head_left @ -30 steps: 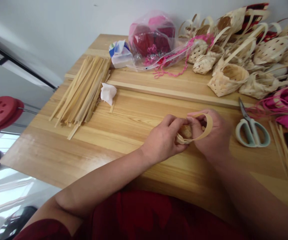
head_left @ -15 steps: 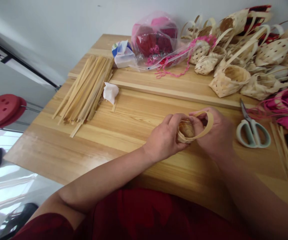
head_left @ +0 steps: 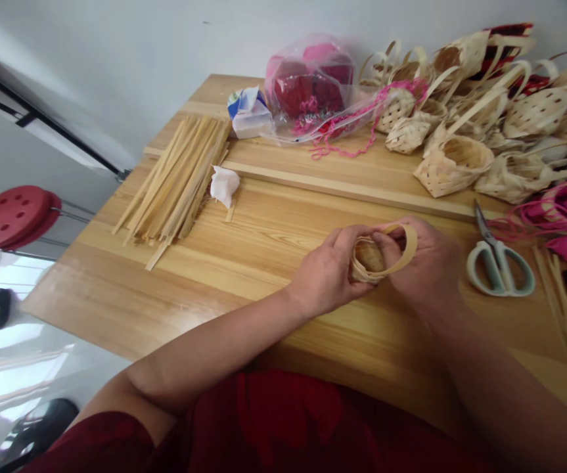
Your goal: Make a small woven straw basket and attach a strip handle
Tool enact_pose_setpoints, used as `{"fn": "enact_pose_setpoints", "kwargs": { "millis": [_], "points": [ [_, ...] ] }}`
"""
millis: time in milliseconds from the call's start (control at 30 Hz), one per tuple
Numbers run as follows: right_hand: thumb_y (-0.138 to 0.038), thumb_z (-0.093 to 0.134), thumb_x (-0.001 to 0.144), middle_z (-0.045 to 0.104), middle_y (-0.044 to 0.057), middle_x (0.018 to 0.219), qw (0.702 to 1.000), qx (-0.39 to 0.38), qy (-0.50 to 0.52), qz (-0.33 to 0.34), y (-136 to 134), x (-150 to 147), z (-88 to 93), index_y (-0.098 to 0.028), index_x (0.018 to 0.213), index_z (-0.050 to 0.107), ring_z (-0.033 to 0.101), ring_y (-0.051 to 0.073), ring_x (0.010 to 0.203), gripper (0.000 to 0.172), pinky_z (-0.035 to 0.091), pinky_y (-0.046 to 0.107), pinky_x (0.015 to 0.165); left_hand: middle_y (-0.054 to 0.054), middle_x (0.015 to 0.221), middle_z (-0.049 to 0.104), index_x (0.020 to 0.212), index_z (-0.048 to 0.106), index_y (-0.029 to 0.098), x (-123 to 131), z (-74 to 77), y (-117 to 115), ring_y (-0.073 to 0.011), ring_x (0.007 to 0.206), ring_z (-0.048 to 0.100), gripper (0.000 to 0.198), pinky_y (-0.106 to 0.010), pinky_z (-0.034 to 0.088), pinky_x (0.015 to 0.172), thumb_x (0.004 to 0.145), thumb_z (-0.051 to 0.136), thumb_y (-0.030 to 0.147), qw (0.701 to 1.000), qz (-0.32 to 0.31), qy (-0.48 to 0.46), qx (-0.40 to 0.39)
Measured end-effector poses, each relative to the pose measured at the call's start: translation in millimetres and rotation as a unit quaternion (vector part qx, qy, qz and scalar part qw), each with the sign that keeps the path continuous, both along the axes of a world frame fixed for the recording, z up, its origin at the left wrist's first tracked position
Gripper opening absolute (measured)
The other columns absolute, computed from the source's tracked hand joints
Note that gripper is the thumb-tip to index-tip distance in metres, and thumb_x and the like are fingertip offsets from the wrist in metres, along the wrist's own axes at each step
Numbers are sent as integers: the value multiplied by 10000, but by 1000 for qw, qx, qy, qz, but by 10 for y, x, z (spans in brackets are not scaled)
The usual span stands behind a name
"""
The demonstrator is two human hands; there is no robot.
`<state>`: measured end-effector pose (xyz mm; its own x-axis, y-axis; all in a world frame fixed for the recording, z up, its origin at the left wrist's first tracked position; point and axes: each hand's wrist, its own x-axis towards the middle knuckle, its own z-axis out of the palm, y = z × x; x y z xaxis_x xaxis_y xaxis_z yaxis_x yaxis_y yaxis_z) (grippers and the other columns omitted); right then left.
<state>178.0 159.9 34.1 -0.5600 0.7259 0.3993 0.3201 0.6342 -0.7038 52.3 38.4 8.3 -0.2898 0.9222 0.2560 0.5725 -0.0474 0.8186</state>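
Observation:
Between my hands, a small woven basket (head_left: pixel 370 257) is held above the table, its round opening facing up toward me. A pale strip handle (head_left: pixel 410 248) loops out from its rim to the right. My left hand (head_left: pixel 326 269) wraps round the basket's left side, fingers at the far rim and thumb near the front. My right hand (head_left: pixel 424 259) closes on the right side, with its thumb at the rim beside the handle. The right fingertips are partly hidden behind the loop. Scissors (head_left: pixel 498 263) with pale green handles lie to the right of my right hand.
A bundle of flat strips (head_left: pixel 179 180) lies at the left, beside a crumpled white tissue (head_left: pixel 224 186). Behind are a tissue pack (head_left: pixel 249 113), a clear bag of red and pink yarn (head_left: pixel 307 89), and several finished baskets (head_left: pixel 453 163). A wooden bar (head_left: pixel 347 189) crosses the table.
The view has shifted slightly, so the scene sits a little lower and farther right. Both hands keep their hold on the basket, with hardly any change in grip.

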Motion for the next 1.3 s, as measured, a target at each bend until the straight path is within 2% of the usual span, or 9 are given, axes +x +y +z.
{"fn": "enact_pose_setpoints", "kwargs": {
  "millis": [200,333,500,700,800,933,1133,1300],
  "points": [
    [-392,775,881,790,36,794,999,-17,38,-2,8,28,-25,-276,818,761,704,210,649,133,549,335,569,-104,1343,675,1368,497,244,-20,-39,18,-283,1264,675,741,-449,583,1071,752,903,313,1000,-6,1,18],
    [-411,803,866,766,27,729,996,-43,72,-14,27,34,-58,-295,805,766,673,202,601,136,516,320,511,-108,1341,677,1365,493,227,-24,-54,28,-271,1276,667,710,-432,574,1087,781,889,301,999,-9,10,29],
    [-438,839,822,769,40,734,997,-59,53,-14,47,-9,-36,-280,760,768,694,217,621,184,533,326,522,-101,1344,679,1368,492,248,-8,-52,29,-269,1279,663,674,-447,565,1105,810,867,296,999,-7,10,37],
    [-452,818,849,785,30,781,995,-88,36,2,83,49,-67,-269,838,800,721,223,672,184,571,339,567,-103,1326,687,1374,494,239,-12,-83,39,-266,1233,695,733,-435,590,1057,772,900,333,999,2,-24,35],
    [-458,789,877,775,20,777,998,-58,25,2,96,89,-82,-269,862,794,720,220,691,189,565,345,592,-100,1304,700,1341,521,241,-20,-88,39,-275,1213,706,720,-451,593,1046,746,919,329,1000,7,-18,18],
    [-491,765,881,717,19,656,1000,-7,-5,-28,75,64,-47,-262,738,727,628,189,560,272,459,323,498,-104,1307,714,1328,549,217,-17,-64,28,-266,1227,704,675,-439,586,1061,764,909,300,1000,3,-14,23],
    [-560,784,824,687,29,602,998,-56,3,-24,76,-15,1,-254,664,695,584,184,510,357,417,306,447,-109,1304,721,1337,562,217,-4,-41,21,-265,1200,717,659,-443,593,1044,777,902,299,999,8,-27,20],
    [-491,791,843,707,14,630,998,-53,12,-14,99,28,-74,-273,694,703,597,187,516,278,442,309,449,-126,1364,698,1403,518,207,-23,-101,45,-282,1246,697,772,-461,574,1077,744,909,300,999,-2,-26,31]
  ]
}}
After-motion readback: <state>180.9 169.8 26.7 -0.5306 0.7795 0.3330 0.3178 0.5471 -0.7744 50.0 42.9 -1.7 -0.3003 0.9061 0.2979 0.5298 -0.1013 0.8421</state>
